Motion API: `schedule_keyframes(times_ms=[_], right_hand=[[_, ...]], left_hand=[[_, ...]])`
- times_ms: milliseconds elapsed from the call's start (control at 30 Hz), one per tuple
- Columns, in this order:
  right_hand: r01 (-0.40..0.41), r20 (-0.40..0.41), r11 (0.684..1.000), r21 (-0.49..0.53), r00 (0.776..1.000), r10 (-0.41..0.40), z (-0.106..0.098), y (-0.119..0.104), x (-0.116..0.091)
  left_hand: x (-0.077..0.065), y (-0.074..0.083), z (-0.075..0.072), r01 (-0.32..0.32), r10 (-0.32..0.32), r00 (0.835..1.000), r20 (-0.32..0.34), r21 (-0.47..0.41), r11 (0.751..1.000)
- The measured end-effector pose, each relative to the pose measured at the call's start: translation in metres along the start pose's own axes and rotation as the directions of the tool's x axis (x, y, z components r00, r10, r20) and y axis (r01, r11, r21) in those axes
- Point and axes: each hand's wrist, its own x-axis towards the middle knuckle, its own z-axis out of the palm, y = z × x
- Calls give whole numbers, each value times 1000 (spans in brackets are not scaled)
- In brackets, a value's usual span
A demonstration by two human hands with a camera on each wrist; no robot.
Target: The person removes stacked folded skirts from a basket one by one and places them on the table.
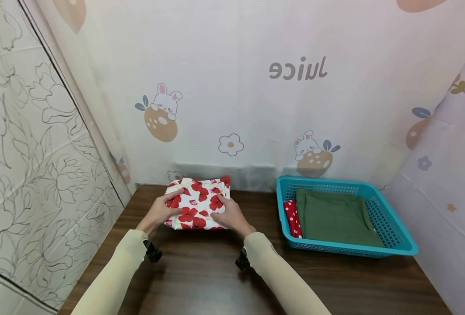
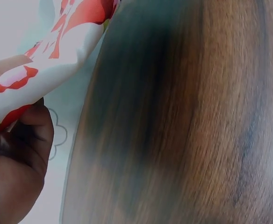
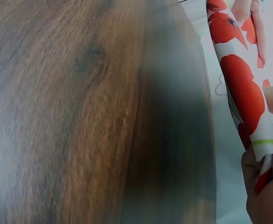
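Note:
A folded white cloth with red flowers (image 1: 197, 205) is held between both hands near the table's back edge. My left hand (image 1: 159, 213) grips its left side, with the thumb and a finger lying on top. On the opposite side my right hand (image 1: 233, 215) holds the cloth in the same way. In the left wrist view, curled fingers (image 2: 36, 135) reach beneath the cloth's rounded edge (image 2: 57, 70). The right wrist view shows the folded edge (image 3: 241, 88) pinched between thumb and fingers, apart from the tabletop.
To the right on the dark wooden table (image 1: 201, 280) stands a blue plastic basket (image 1: 407, 245). Inside it lie a folded green cloth (image 1: 334, 216) and a red cloth with white dots (image 1: 292, 218). A printed curtain (image 1: 232, 87) hangs behind the table.

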Motion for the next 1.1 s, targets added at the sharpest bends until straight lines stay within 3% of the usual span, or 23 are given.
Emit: schedule_keyframes(times_ms=[400, 900, 1100], right_hand=[[59, 33, 998, -23, 998, -58, 17, 7, 4], [54, 127, 997, -59, 991, -46, 36, 9, 0], [55, 124, 996, -76, 991, -45, 42, 10, 1]], left_hand=[[3, -14, -6, -2, 1, 1000, 31, 35, 999], [8, -30, -15, -8, 5, 999, 37, 62, 998], [9, -39, -15, -13, 9, 999, 39, 91, 996]])
